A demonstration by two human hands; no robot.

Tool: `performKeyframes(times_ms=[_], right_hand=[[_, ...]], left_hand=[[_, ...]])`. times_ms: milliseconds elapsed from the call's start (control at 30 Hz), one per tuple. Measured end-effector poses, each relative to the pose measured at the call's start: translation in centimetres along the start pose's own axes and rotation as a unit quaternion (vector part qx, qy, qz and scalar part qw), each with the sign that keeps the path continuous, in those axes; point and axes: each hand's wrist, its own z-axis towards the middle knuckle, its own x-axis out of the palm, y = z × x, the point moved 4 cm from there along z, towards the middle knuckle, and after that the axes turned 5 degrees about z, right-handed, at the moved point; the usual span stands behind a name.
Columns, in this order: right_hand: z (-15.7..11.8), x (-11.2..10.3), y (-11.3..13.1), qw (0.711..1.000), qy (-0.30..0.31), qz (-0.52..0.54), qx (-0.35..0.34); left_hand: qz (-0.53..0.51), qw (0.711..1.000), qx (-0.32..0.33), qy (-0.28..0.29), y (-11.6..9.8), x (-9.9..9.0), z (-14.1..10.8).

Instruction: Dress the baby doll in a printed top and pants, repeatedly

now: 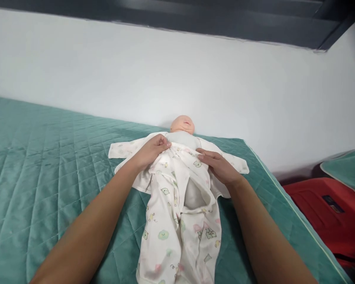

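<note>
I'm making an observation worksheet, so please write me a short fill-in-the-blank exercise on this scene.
1. Behind the baby doll's head stands a white ____.
2. The left hand pinches the printed baby pants at the ____.
3. The ____ hand is nearer the red object.

Missing words: wall; waistband; right.

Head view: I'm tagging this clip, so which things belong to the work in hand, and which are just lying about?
In the work:
- doll
- patterned white trousers, waistband pinched by the left hand and touched by the right hand
- white top, spread open

Lying about:
- red object
- green cloth, far right
- green quilted cover, only the surface beneath
</note>
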Motion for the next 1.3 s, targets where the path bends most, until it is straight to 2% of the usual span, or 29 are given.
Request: performKeyframes(times_ms=[100, 267, 367, 467, 633, 800, 867, 967, 1100, 1200, 1300], right_hand=[[0.4, -0.9, -1.2, 1.000, -0.022, 0.016, 0.012], [1.6, -1.4, -1.3, 0.984, -0.135, -0.089, -0.071], [2.1, -0.9, -1.4, 0.971, -0.180, -0.124, -0.092], [2.2, -0.8, -1.9, 0.970, -0.192, -0.119, -0.085], [1.8, -1.3, -2.4, 0.980, -0.185, -0.058, -0.052], [1.2, -1.3, -2.8, 0.979, -0.186, 0.078, -0.006], [1.1, -1.5, -2.9, 0.977, -0.195, 0.082, 0.008], [1.0, -2.2, -2.8, 0.983, -0.184, -0.006, 0.019], [0.6, -3.3, -2.5, 0.983, -0.112, -0.140, 0.032], [-0.1, -3.3, -1.9, 0.973, -0.086, -0.210, 0.039], [-0.7, -2.6, -1.1, 0.949, -0.101, -0.294, 0.047]], left_hand=[[0.070, 0.997, 0.014, -0.012, -0.7, -0.1, -0.3], [0.166, 0.985, 0.028, -0.033, -1.0, -0.3, -0.4], [0.188, 0.979, 0.024, -0.071, -0.5, -0.6, 0.0], [0.171, 0.981, 0.016, -0.095, 0.1, -0.6, 0.3], [0.097, 0.994, -0.009, -0.055, 0.2, -0.5, -0.1], [0.153, 0.988, 0.008, 0.012, -0.5, -1.1, -1.1], [0.171, 0.985, -0.005, 0.030, -0.6, -1.4, -1.3], [0.194, 0.979, -0.026, 0.050, -0.8, -1.8, -1.6], [0.223, 0.972, -0.044, 0.066, -1.1, -2.0, -2.2], [0.221, 0.970, -0.065, 0.082, -1.0, -2.1, -2.9], [0.205, 0.971, -0.080, 0.098, -0.5, -2.2, -3.7]])
